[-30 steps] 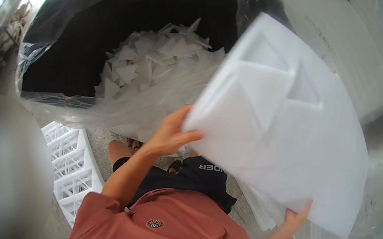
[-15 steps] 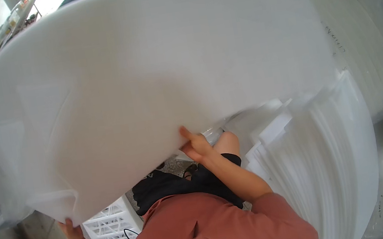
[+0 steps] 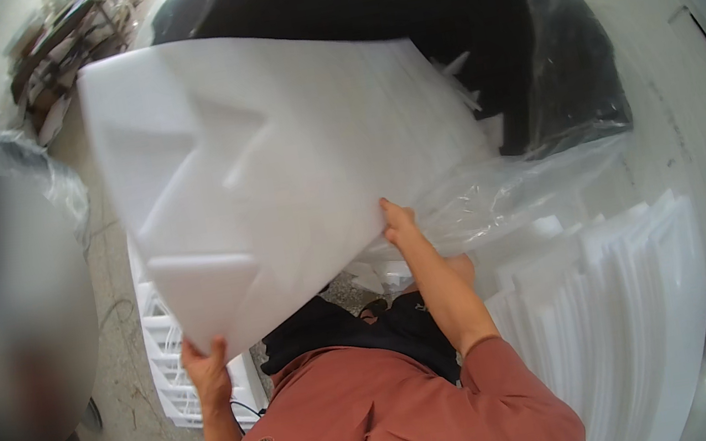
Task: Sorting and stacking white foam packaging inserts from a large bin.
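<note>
A large white foam sheet [image 3: 271, 169] with cut-out shapes fills the middle of the view, held up in front of me. My left hand [image 3: 207, 369] grips its lower left corner from beneath. My right hand [image 3: 400, 224] holds its lower right edge, the arm reaching up in a rust-red sleeve. Behind the sheet stands a big black bag [image 3: 392, 2] lined with clear plastic [image 3: 539, 172], its inside partly hidden by the sheet.
A stack of white foam sheets [image 3: 625, 307] stands on edge at my right. A white plastic crate [image 3: 174, 360] sits on the concrete floor at my left. A blurred figure fills the far left. Clutter lies at the top left.
The foam sheet has swung leftward and away from the camera, uncovering the black bag and the stack at right. Both hands stay on its lower edge.
</note>
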### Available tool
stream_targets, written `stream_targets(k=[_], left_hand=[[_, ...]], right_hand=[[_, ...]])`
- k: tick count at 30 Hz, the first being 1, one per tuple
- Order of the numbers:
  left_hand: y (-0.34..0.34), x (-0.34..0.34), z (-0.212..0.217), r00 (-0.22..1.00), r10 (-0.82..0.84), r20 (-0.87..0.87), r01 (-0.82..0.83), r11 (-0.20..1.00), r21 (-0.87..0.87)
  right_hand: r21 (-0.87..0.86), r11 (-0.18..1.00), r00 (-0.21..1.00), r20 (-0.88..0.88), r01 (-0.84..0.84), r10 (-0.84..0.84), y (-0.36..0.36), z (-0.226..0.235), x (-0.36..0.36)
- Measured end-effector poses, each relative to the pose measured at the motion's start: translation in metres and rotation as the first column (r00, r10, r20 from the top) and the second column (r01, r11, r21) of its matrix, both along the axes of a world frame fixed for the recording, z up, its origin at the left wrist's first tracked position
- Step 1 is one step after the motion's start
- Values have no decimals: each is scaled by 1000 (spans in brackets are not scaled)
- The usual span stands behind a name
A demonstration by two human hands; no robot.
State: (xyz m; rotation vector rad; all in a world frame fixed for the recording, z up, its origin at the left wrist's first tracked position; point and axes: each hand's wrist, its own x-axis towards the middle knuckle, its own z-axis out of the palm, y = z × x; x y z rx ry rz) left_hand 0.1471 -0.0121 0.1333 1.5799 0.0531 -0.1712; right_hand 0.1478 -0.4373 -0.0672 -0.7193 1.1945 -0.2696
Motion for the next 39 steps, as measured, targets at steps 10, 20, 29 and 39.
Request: stream_targets(k=[10, 20, 29, 39], left_hand=[[-127, 4, -1, 958, -288, 10, 287, 949, -134], [-94, 13, -13, 699, -689, -190, 562, 695, -449], [-123, 69, 5, 942, -318, -102, 321, 947, 16], [-97, 112, -28, 970, -158, -183, 145, 986, -84]], right_hand=[[-968, -148, 575, -239, -201, 782, 107, 208, -31], [-940, 68, 368, -63, -333, 928, 113, 165, -34], [-983, -20, 608, -128, -181, 784, 156, 136, -44], [264, 952, 667, 739, -155, -96, 84, 133, -66]])
